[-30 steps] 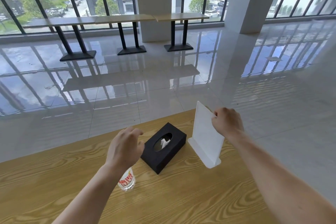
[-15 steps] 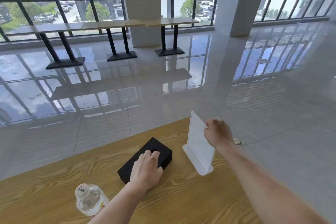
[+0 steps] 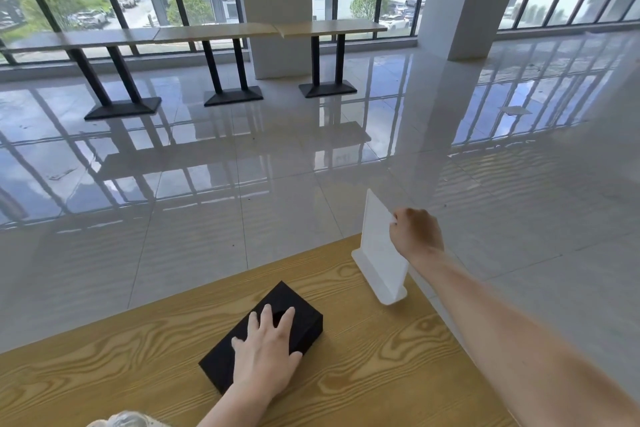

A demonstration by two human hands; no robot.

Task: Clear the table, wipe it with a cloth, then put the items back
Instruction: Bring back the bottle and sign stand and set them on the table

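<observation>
A black tissue box (image 3: pixel 298 315) lies on the wooden table (image 3: pixel 398 357), and my left hand (image 3: pixel 265 357) rests flat on its top, fingers wrapping over it. A white upright sign holder (image 3: pixel 379 253) stands near the table's far right corner. My right hand (image 3: pixel 415 232) pinches its top right edge. The cap end of a clear plastic bottle (image 3: pixel 128 421) shows at the bottom edge, left of my left forearm.
The table's far edge runs diagonally from lower left to upper right, with glossy tiled floor (image 3: pixel 277 184) beyond. Three long tables on black legs (image 3: pixel 221 31) stand by the windows. Two white pillars (image 3: pixel 277 10) rise behind them.
My left hand left the bottle and came down on the tissue box. The box now sits nearer me and further left. My right hand stays on the sign holder.
</observation>
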